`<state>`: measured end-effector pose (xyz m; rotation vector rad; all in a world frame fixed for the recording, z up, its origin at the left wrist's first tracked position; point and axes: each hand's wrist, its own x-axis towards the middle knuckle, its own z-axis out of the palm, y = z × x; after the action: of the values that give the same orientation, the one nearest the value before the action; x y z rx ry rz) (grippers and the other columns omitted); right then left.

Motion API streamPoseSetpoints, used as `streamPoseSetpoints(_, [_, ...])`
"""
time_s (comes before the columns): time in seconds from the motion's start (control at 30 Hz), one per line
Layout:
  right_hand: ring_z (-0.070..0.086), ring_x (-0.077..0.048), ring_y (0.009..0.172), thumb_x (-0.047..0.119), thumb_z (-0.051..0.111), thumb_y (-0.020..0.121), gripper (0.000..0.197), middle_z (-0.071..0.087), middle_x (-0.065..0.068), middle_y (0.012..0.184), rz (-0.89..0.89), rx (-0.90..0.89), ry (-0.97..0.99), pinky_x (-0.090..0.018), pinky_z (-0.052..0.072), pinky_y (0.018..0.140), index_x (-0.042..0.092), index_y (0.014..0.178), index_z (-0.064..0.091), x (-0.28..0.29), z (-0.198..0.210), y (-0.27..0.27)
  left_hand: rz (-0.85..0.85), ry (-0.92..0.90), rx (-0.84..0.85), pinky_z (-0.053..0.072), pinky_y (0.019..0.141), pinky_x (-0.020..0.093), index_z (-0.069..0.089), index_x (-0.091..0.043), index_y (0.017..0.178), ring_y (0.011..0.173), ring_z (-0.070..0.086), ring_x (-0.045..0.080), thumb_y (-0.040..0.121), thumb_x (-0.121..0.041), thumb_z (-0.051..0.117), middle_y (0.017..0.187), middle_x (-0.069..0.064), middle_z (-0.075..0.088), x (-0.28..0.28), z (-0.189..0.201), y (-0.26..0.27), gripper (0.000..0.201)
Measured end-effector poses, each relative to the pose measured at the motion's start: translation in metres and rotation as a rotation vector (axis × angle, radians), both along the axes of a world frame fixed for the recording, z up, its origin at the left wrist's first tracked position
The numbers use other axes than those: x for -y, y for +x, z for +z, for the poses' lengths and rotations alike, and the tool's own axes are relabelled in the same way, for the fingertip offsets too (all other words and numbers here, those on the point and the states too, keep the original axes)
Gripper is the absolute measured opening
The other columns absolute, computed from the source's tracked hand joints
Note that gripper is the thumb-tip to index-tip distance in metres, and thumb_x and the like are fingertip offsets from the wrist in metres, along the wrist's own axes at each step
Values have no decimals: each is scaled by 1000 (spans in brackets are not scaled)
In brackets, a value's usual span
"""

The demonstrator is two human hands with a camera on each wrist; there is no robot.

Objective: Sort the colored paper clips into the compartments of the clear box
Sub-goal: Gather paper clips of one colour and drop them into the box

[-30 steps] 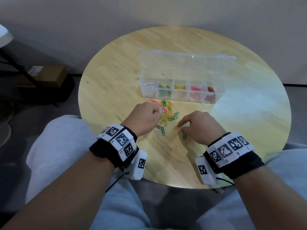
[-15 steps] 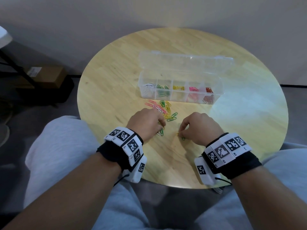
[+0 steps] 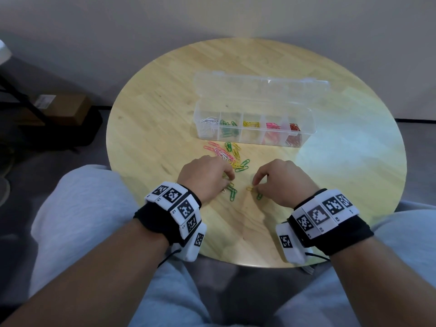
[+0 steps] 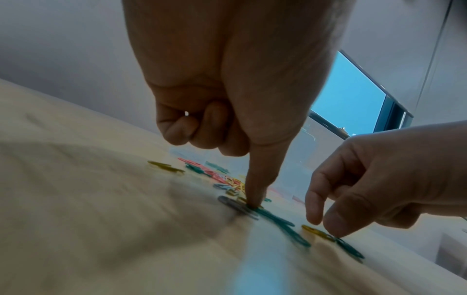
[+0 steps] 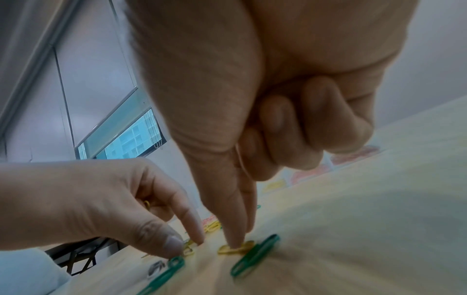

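The step in hand is judged to be the gathering of single clips from the near edge of the loose pile of paper clips, so that each can be carried to its own colour's compartment. It is best done by one clip being dragged clear of its neighbours before it is pinched, since the clips lie flat on the bench and overlap. The yellow clip lies touching a green clip, so a slide away from the green one is advised, lest both be lifted together.

The right hand is held knuckles up near the right of the pile, wrist raised. Its forefinger and thumb are stretched down with the thumb tip pressed on the yellow clip, while the other fingers are curled into the palm; nothing is gripped yet.

The left hand is posed likewise at the pile's near left. Its forefinger is pointed straight down onto a grey clip beside a green one, and the remaining fingers are clenched. A small yellow loop is seen inside that curl from the right wrist view; whether a clip is held there cannot be told.

The clear box stands open beyond the pile, lid laid back, with white, green, yellow, pink and red clips in its five compartments from left to right.
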<state>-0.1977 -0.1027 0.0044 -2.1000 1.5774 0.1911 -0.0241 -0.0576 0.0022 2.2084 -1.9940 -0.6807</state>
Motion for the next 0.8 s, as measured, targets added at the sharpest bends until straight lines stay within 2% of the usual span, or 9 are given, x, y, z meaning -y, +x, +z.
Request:
streamPoseSetpoints(0.13, [62,-16,73,27,73,80,10,62,8,78,-8,-25,5,-25,47,60,34,75,69,-1,-1,3,13,-3,28,43,71,26,71,-39,100,98,62,18,86,-38,67,112,-8,68,0,1,0,14])
streamPoseSetpoints(0.27, [63,-17,76,29,72,81,1,64,6,83,-19,-58,7,-26,48,61,29,80,71,-2,1,6,36,11,71,40,64,27,72,-33,90,84,61,18,84,-38,70,99,-6,70,0,3,-1,9])
streamPoseSetpoints(0.37, [64,-18,77,33,73,77,10,65,3,82,-26,-68,20,-28,52,64,24,80,70,-4,2,8,28,41,94,40,64,28,71,-29,86,81,59,19,84,-35,70,96,-5,67,-1,5,-3,6])
streamPoseSetpoints(0.5, [64,-22,82,44,75,71,33,66,-1,89,-2,-131,21,-34,57,73,19,91,67,-6,-2,11,15,112,85,48,70,30,69,-23,85,84,64,22,81,-32,72,88,-3,69,-3,4,-6,11])
streamPoseSetpoints(0.6, [64,-23,83,48,73,70,40,65,-2,91,28,-160,4,-36,57,75,17,94,65,-8,-5,12,5,147,58,52,74,31,68,-20,83,85,65,22,80,-33,70,86,-3,69,-4,2,-6,13])
streamPoseSetpoints(0.7, [64,-24,80,50,71,72,39,64,-2,86,56,-176,-2,-34,56,71,16,91,64,-8,-6,12,7,152,8,53,73,34,63,-13,82,79,63,23,83,-36,61,82,0,66,-4,-2,-5,23])
streamPoseSetpoints(0.8, [62,-23,73,57,70,72,42,60,-1,76,63,-173,8,-30,51,63,17,75,58,-8,-5,12,28,106,-151,37,61,35,41,-13,72,67,48,24,89,-32,40,72,4,52,-2,-4,-3,26])
